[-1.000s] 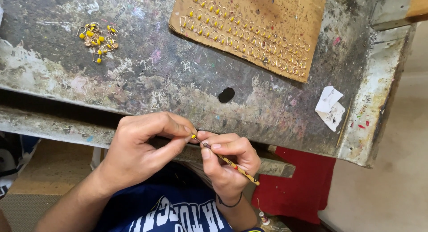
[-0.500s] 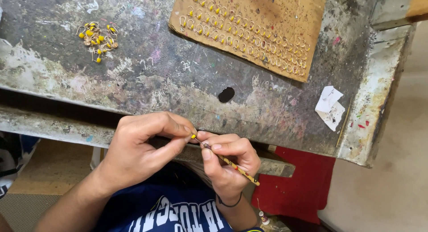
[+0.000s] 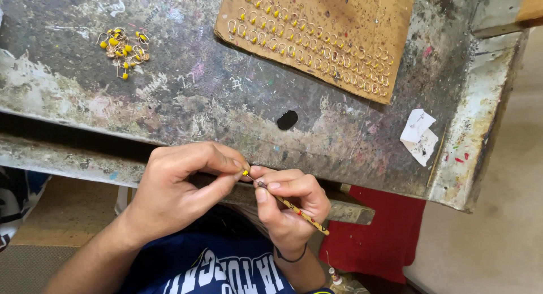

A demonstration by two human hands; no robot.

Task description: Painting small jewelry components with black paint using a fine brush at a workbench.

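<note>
Bead, small and yellow, is pinched tight between thumb and forefinger of the left hand, just past the tip of a thin stick. Stick is gripped pen-like in the closed right hand, long axis running from the bead down and right, away from the bench. Both grips meet tip to tip, bead left of the stick's point.

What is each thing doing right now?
Left hand: pinching a yellow bead piece.
Right hand: gripping a thin brush, tip at the bead.
Cardboard sheet: flat, rows of yellow-tipped hooks stuck in.
Loose hooks: piled on the workbench.
Paper scrap: crumpled.
</note>
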